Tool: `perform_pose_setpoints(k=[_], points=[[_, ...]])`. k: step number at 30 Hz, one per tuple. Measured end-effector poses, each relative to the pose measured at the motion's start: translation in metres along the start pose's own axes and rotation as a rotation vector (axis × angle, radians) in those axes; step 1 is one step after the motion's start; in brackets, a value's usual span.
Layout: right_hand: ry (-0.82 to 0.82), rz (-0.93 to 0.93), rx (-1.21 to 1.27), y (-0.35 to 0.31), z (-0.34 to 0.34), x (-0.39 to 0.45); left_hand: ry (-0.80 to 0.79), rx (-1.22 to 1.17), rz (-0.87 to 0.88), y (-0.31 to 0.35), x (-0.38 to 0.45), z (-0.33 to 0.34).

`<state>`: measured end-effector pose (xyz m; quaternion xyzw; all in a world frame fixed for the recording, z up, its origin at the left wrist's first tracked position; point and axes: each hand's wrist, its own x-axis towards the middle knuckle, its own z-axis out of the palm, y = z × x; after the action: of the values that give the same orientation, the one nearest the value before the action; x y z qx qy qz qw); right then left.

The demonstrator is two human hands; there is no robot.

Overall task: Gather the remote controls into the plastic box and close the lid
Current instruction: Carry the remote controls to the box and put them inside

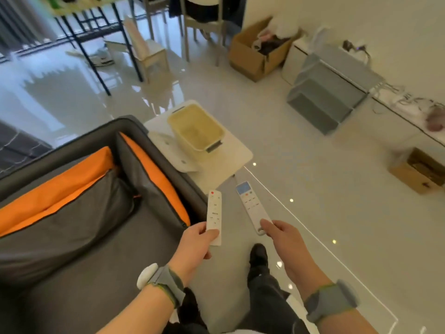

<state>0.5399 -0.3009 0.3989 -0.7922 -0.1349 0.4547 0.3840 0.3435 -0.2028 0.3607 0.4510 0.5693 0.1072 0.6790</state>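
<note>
Head view, looking down over both forearms: I see the left hand pinching the near end of a slim white remote with a red power button, thumb on top and fingers curled beneath; the right hand likewise pinches the near end of a second white remote with a small display; each remote juts forward, away from the body, an end grip that I judge convenient for lowering them lengthwise into a container. The cream plastic box stands open on a small white side table, farther off and slightly left of the hands, well apart from both remotes; its interior appears bare, though blur limits certainty. A flat white panel, probably the lid, lies on the table against the box's left side, so it is out of the way while the opening stays free. To the near left sits a grey sofa with orange cushions; a dark shoe shows on the glossy floor between the arms; grey wristbands ring both wrists; cardboard boxes and grey steps stand far right. Neither remote is in yet; the lid remains off.
</note>
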Motion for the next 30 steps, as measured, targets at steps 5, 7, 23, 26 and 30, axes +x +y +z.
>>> perform_pose_setpoints(k=[5, 7, 23, 26, 30], points=[[-0.012, 0.029, -0.004, -0.003, -0.057, 0.047, 0.035, 0.019, 0.006, 0.033, 0.048, 0.057], [-0.024, 0.05, -0.054, -0.012, -0.079, 0.074, 0.068, 0.005, -0.02, 0.049, 0.066, 0.081], [-0.327, 0.088, -0.095, -0.134, -0.089, 0.25, 0.378, -0.223, -0.095, 0.139, 0.159, 0.113], [-0.388, 0.075, -0.16, -0.162, -0.059, 0.277, 0.409, -0.303, -0.091, 0.151, 0.182, 0.086], [-0.445, 0.082, -0.19, -0.208, -0.017, 0.319, 0.473, -0.437, -0.094, 0.173, 0.214, 0.054]])
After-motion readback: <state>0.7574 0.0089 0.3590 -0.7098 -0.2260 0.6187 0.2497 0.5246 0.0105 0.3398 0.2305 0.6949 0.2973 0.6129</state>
